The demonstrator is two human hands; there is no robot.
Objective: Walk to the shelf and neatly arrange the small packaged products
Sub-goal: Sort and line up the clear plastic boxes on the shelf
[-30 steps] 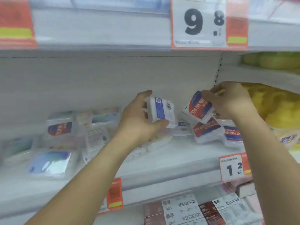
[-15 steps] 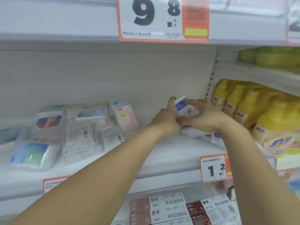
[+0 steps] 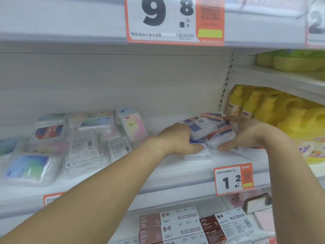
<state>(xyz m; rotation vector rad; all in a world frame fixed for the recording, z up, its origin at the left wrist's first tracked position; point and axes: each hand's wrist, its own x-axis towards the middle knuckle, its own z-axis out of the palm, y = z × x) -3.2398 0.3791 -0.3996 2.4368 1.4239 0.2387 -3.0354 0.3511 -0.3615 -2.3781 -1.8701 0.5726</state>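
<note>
On the right end of the white shelf point(image 3: 175, 173) lies a small stack of clear packs with red and blue labels point(image 3: 207, 128). My left hand point(image 3: 177, 140) grips the stack from its left side, thumb under the lower pack. From the right, my right hand point(image 3: 246, 134) clasps it with fingers over the top pack and thumb low at the front. Further left on the same shelf, several more small packs point(image 3: 84, 138) lie loosely piled and overlapping, some face down, one pink and blue pack point(image 3: 131, 124) standing upright.
Yellow bottles point(image 3: 281, 113) crowd the neighbouring bay at the right, past the upright post. A 1.2 price tag point(image 3: 233, 180) hangs on the shelf edge; a 9.8 tag point(image 3: 174, 18) hangs above. Toothpaste boxes point(image 3: 175, 224) fill the shelf below.
Both hands carried their packs down and to the right and set them together on the stack. The hands now close in on the stack from both sides.
</note>
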